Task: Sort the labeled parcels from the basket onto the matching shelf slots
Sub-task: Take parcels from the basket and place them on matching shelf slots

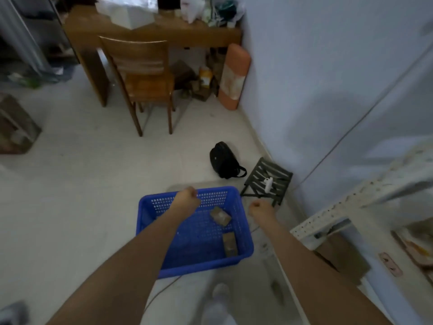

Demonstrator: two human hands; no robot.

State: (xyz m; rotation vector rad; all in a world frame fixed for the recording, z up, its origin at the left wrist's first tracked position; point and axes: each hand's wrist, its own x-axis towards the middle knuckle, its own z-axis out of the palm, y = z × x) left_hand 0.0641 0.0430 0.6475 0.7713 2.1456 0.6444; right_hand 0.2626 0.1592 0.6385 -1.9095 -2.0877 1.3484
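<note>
Forearms extended over blue basket [150, 207]
Two parcels [220, 215] inside — left hand [187, 199] and right hand [260, 208] both fisted, empty; shelf [328, 214] rightward.

Basket [150, 221]: blue plastic, perforated walls and base, slightly glossy. Parcels [220, 215] [229, 243]: brown paper or card, matt. Floor [93, 179]: pale, smooth, faint sheen. Chair [145, 73]: varnished wood, glossy seat. Surface [201, 35]: wood, duller finish. Shelf [328, 219]: white-painted perforated metal. Bag [223, 161]: black, matt, material unclear. Stool [269, 178]: dark slatted, matt.
</note>
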